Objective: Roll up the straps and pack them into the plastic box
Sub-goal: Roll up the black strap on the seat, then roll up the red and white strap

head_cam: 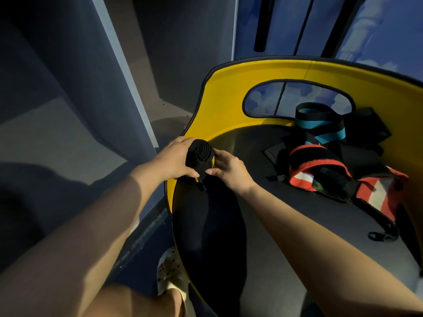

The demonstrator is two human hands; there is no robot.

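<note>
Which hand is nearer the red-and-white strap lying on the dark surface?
Right. The right hand grips the black rolled strap on the side facing the red-and-white strap; the left hand holds the roll's far side, farther away.

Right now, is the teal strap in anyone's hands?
No: the teal strap lies apart while both hands hold a black roll.
</note>
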